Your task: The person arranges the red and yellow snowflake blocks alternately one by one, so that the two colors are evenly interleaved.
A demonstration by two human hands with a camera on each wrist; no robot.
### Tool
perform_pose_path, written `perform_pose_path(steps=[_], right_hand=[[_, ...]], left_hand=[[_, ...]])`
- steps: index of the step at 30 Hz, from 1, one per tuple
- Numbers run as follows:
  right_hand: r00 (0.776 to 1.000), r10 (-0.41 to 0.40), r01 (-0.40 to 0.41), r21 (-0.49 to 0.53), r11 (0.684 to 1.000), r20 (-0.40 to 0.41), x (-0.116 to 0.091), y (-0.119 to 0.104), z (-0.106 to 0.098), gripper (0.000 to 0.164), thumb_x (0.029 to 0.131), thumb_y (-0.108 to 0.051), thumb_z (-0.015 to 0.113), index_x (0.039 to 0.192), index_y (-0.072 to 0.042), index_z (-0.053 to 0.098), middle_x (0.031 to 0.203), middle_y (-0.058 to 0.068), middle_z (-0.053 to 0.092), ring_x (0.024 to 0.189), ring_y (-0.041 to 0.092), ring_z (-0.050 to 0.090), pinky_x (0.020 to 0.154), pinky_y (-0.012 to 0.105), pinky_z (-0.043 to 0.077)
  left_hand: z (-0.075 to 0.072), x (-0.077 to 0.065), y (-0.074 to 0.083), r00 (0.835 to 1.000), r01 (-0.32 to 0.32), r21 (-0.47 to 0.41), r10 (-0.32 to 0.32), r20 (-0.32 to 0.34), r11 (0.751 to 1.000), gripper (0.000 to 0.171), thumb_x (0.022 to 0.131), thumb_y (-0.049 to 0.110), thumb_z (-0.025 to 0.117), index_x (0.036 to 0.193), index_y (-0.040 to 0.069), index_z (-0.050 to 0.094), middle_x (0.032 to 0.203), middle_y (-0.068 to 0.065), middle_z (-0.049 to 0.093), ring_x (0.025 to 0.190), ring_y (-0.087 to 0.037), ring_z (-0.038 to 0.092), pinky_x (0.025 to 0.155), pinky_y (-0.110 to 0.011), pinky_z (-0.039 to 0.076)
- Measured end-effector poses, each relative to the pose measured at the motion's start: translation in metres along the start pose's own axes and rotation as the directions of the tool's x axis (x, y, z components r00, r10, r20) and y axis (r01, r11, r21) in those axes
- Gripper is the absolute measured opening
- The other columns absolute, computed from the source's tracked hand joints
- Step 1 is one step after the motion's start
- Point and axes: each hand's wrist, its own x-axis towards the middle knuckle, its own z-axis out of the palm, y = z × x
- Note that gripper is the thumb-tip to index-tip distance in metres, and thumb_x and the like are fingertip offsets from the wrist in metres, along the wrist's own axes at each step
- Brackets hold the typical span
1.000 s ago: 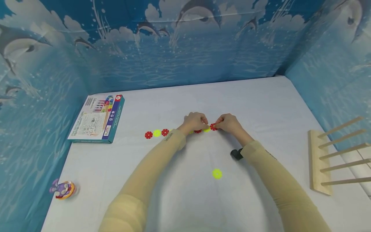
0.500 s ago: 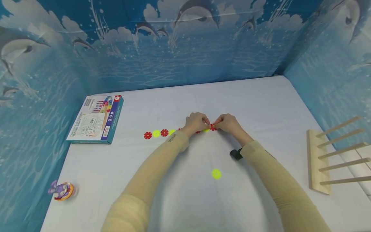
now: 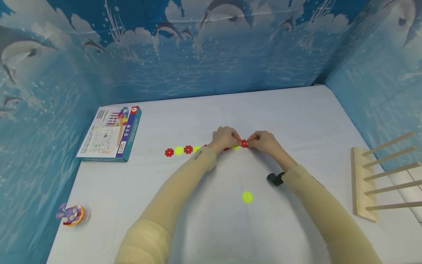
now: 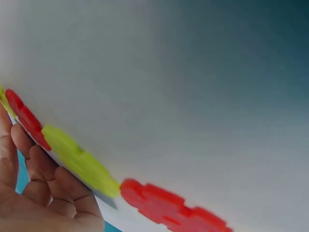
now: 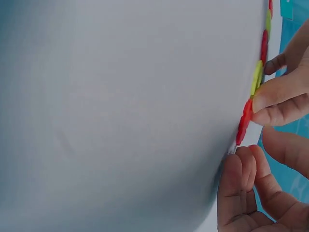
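Observation:
Red and yellow-green notched discs form a row on the white table. My left hand (image 3: pixel 225 137) pinches the near edge of the red disc (image 3: pixel 244 143) at the row's right end; in the right wrist view its thumb and finger meet where this red disc (image 5: pixel 245 122) joins a yellow one (image 5: pixel 257 77). My right hand (image 3: pixel 264 141) is at the disc's right edge. Its fingertips (image 5: pixel 231 162) lie just beyond the edge, a narrow gap between them. The left forearm hides part of the row. Apart from it lies one yellow-green disc (image 3: pixel 247 197).
A flat box (image 3: pixel 108 134) lies at the back left. A small purple toy figure (image 3: pixel 71 214) stands near the left edge. On the right is a wooden peg rack (image 3: pixel 361 187). Printed blue curtains (image 3: pixel 211 69) surround the table.
My right hand has slid slightly right, and its fingertips no longer cover the end red disc. My left hand has shifted slightly right and keeps its pinch.

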Motion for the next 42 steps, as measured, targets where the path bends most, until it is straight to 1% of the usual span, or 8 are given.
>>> perform_pose_path(steps=[7,13,18,23,28,33,39,42], right_hand=[[0.995,-0.096,0.096,-0.003,0.995,0.021,-0.032,0.007,0.001,0.021,0.090,-0.021,0.067,0.102,-0.004,0.067,0.094,0.009,0.068,0.087,0.022,0.058,0.073,0.029,0.044],[0.983,-0.153,0.150,0.042,0.988,0.103,-0.062,0.010,0.013,0.016,0.087,-0.017,0.071,0.097,-0.006,0.069,0.084,0.003,0.066,0.078,0.015,0.057,0.072,0.027,0.045],[0.967,-0.182,0.176,0.052,0.983,0.177,-0.082,0.015,0.026,0.017,0.083,-0.019,0.076,0.096,-0.009,0.070,0.081,-0.001,0.065,0.077,0.013,0.057,0.072,0.028,0.047],[0.941,-0.235,0.226,0.064,0.972,0.245,-0.097,0.016,0.036,0.022,0.080,-0.018,0.080,0.096,-0.009,0.069,0.083,-0.002,0.065,0.077,0.012,0.058,0.071,0.025,0.048],[0.922,-0.277,0.286,0.008,0.958,0.272,-0.106,0.016,0.046,0.025,0.076,-0.014,0.084,0.092,-0.009,0.066,0.082,-0.002,0.059,0.076,0.012,0.052,0.068,0.022,0.046],[0.928,-0.253,0.276,-0.048,0.960,0.273,-0.111,0.013,0.052,0.029,0.073,-0.012,0.086,0.092,-0.011,0.064,0.083,-0.001,0.054,0.078,0.013,0.049,0.068,0.023,0.044],[0.929,-0.249,0.291,-0.122,0.949,0.273,-0.113,0.010,0.056,0.031,0.071,-0.011,0.087,0.089,-0.013,0.062,0.083,-0.003,0.050,0.079,0.013,0.047,0.069,0.024,0.043],[0.931,-0.243,0.287,-0.135,0.948,0.273,-0.112,0.010,0.057,0.032,0.071,-0.010,0.087,0.087,-0.013,0.060,0.083,-0.003,0.050,0.079,0.013,0.047,0.069,0.025,0.043]], left_hand=[[-0.002,-0.001,0.001,1.000,0.002,-0.007,-0.002,0.003,1.000,0.013,0.086,0.032,0.075,0.095,0.022,0.075,0.095,0.005,0.066,0.106,-0.019,0.050,0.099,-0.041,0.037],[-0.002,0.000,0.001,1.000,0.008,0.000,-0.008,0.000,1.000,0.013,0.087,0.033,0.075,0.095,0.022,0.074,0.096,0.005,0.065,0.106,-0.019,0.049,0.100,-0.041,0.038],[-0.002,0.001,0.000,1.000,0.000,0.011,0.000,-0.003,1.000,0.014,0.087,0.033,0.075,0.095,0.022,0.074,0.097,0.004,0.065,0.106,-0.019,0.050,0.099,-0.041,0.038],[-0.001,0.001,-0.001,1.000,-0.007,0.006,0.007,-0.007,1.000,0.013,0.086,0.032,0.075,0.094,0.022,0.074,0.095,0.004,0.065,0.106,-0.019,0.050,0.099,-0.042,0.038],[-0.001,0.000,-0.001,1.000,-0.012,0.001,0.012,-0.006,1.000,0.012,0.086,0.032,0.075,0.093,0.022,0.074,0.095,0.004,0.065,0.106,-0.020,0.051,0.100,-0.042,0.038],[-0.001,-0.001,-0.001,1.000,-0.016,0.002,0.016,-0.007,1.000,0.011,0.087,0.032,0.075,0.093,0.022,0.074,0.094,0.004,0.065,0.105,-0.019,0.050,0.099,-0.042,0.038],[-0.001,0.000,-0.001,1.000,-0.012,-0.010,0.012,-0.001,1.000,0.012,0.087,0.032,0.075,0.093,0.022,0.074,0.095,0.003,0.064,0.103,-0.019,0.050,0.098,-0.041,0.038],[-0.001,0.000,-0.002,1.000,-0.011,-0.005,0.011,0.000,1.000,0.012,0.087,0.032,0.075,0.093,0.022,0.074,0.095,0.004,0.064,0.104,-0.019,0.049,0.099,-0.042,0.038]])
